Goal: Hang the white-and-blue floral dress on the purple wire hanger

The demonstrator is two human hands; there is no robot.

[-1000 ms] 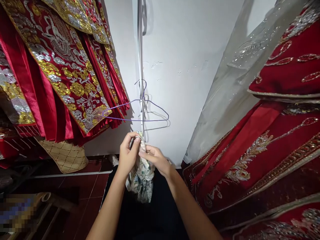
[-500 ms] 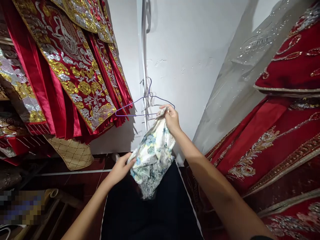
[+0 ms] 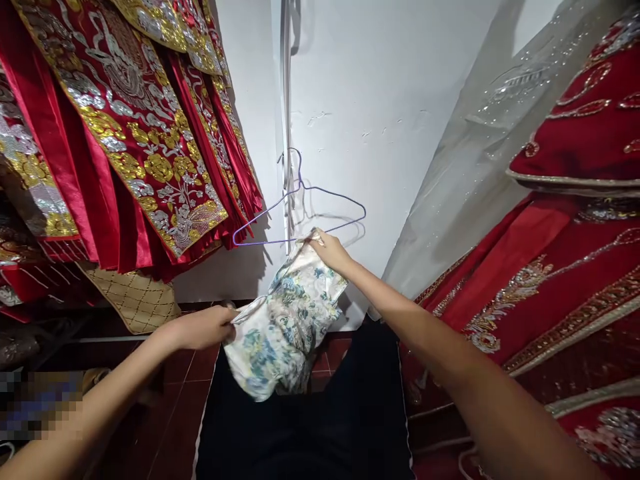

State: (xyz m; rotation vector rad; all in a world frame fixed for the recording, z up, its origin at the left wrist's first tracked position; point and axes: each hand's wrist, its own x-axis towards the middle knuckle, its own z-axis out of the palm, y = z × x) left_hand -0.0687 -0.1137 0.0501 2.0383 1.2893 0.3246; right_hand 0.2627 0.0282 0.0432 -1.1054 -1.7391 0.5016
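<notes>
A small cream garment with a blue-green flower print (image 3: 285, 323) hangs stretched between my two hands. My right hand (image 3: 327, 251) pinches its upper corner, close under the bottom wire of a purple wire hanger (image 3: 320, 193). The hanger hangs from a thin metal pole (image 3: 286, 100) in the wall corner. My left hand (image 3: 203, 327) is closed on the garment's lower left edge, out to the left above the red floor tiles.
Red robes with gold and silver embroidery (image 3: 125, 127) hang at the left. More red embroidered cloth (image 3: 550, 280) and a sheer silvery fabric (image 3: 470, 173) fill the right. A white wall (image 3: 380, 87) is ahead. A dark surface (image 3: 305, 433) lies below my arms.
Both hands were together bunching the garment low under the hanger. They have pulled apart: the right rose to the hanger's bottom wire, the left moved down and left, spreading the cloth.
</notes>
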